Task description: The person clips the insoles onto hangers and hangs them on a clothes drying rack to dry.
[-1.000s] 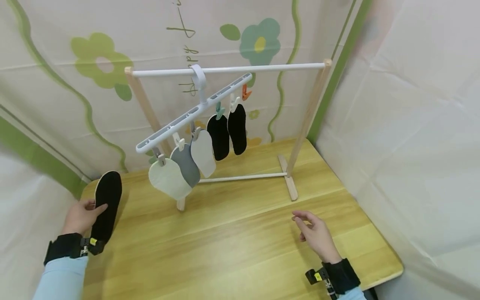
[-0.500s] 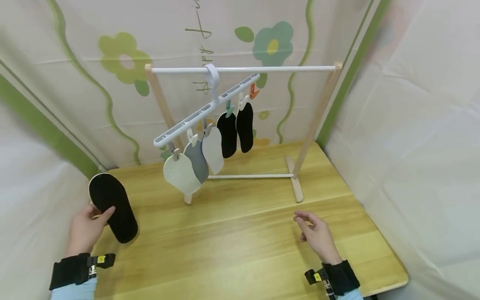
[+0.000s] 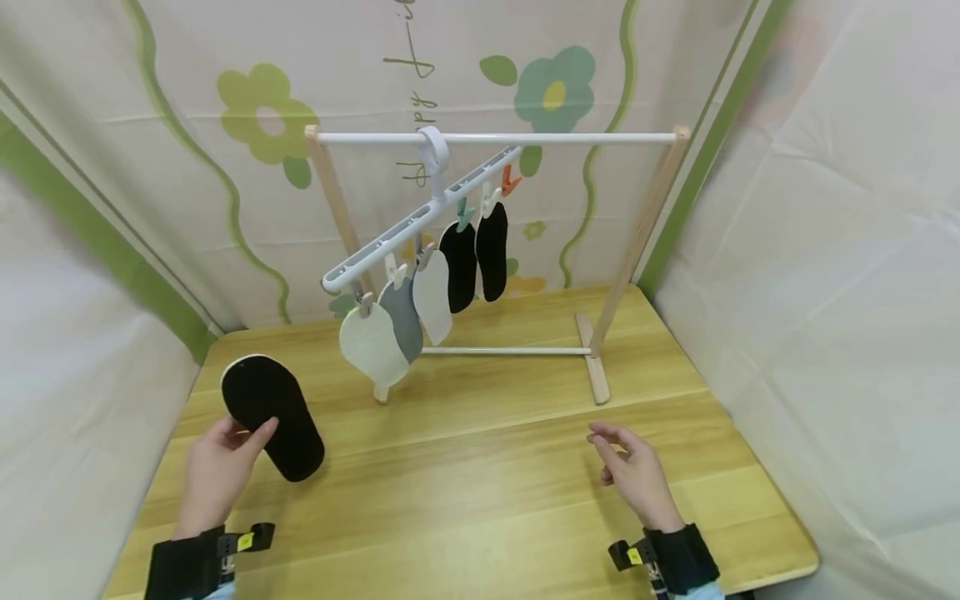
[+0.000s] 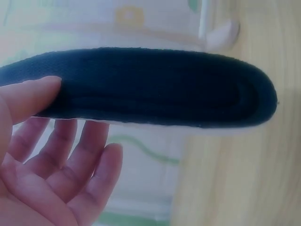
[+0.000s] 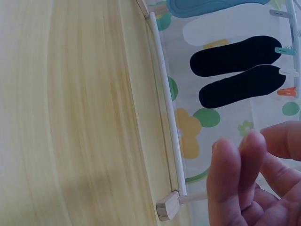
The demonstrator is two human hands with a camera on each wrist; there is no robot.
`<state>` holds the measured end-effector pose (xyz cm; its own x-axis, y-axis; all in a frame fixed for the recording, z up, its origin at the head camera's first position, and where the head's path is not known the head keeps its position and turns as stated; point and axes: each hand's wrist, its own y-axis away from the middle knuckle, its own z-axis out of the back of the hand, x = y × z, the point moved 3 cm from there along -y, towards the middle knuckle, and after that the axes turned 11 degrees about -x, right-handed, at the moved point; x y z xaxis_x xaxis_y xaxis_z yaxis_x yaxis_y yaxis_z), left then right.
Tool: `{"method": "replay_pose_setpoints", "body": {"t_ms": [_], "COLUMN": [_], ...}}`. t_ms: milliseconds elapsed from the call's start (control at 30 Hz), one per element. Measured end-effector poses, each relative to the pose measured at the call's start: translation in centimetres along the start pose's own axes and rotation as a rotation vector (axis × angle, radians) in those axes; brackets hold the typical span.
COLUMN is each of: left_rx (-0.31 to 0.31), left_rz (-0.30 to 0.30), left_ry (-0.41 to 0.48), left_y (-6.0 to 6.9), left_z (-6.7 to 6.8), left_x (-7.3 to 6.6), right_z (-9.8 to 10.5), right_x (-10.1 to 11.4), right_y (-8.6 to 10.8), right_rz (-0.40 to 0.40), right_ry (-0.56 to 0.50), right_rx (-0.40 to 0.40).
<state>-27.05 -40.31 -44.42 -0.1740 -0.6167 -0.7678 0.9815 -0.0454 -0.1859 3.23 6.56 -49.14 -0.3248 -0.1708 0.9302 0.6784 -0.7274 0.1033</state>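
At the table's left, my left hand [image 3: 217, 471] pinches a black insole [image 3: 273, 408] by its edge, thumb on the black face and fingers behind. In the left wrist view the insole [image 4: 164, 89] shows a pale underside rim. My right hand [image 3: 633, 475] hovers over the table's right part with fingers loosely curled, holding nothing. Between the hands and farther back, a pale clip hanger [image 3: 420, 218] hangs by its hook. Clipped along it are a cream insole [image 3: 372, 346], a grey insole [image 3: 405, 321], a white insole [image 3: 432, 300] and two black insoles [image 3: 459, 275].
The hanger's hook sits over the white top bar [image 3: 570, 138] of a wooden-legged rack [image 3: 648, 229] at the back of the table [image 3: 465, 500]. An orange clip [image 3: 510, 181] on the hanger's far end holds nothing. White curtains [image 3: 847, 292] enclose the table's sides.
My left hand has carried the black insole rightward, turning it so its broad black face shows more. The head view has shifted slightly left. My right hand has stayed nearly still.
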Motion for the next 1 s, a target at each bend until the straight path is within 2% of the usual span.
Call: {"method": "replay_pose_setpoints", "body": {"t_ms": [167, 333, 533, 733, 1000], "left_rx": [0.002, 0.010, 0.047, 0.092, 0.166], "left_rz": [0.001, 0.004, -0.024, -0.103, -0.106], "left_ry": [0.062, 0.122, 0.167, 0.227, 0.342], "left_y": [2.1, 4.0, 5.8, 7.1, 8.3], "left_z": [-1.1, -2.2, -3.5, -5.3, -8.4], "left_x": [-1.7, -2.9, -4.4, -6.1, -7.3], "right_z": [0.0, 0.2, 0.7, 1.4, 1.5], "right_x": [0.1, 0.5, 2.0, 5.5, 12.9], "right_y": [-0.5, -1.2, -2.6, -5.1, -10.1], "right_rz": [0.022, 0.085, 0.152, 0.265, 0.412], "right_ry": [-0.004, 0.004, 0.030, 0.063, 0.063], "right_rx": [0.010, 0.011, 0.010, 0.014, 0.011]}}
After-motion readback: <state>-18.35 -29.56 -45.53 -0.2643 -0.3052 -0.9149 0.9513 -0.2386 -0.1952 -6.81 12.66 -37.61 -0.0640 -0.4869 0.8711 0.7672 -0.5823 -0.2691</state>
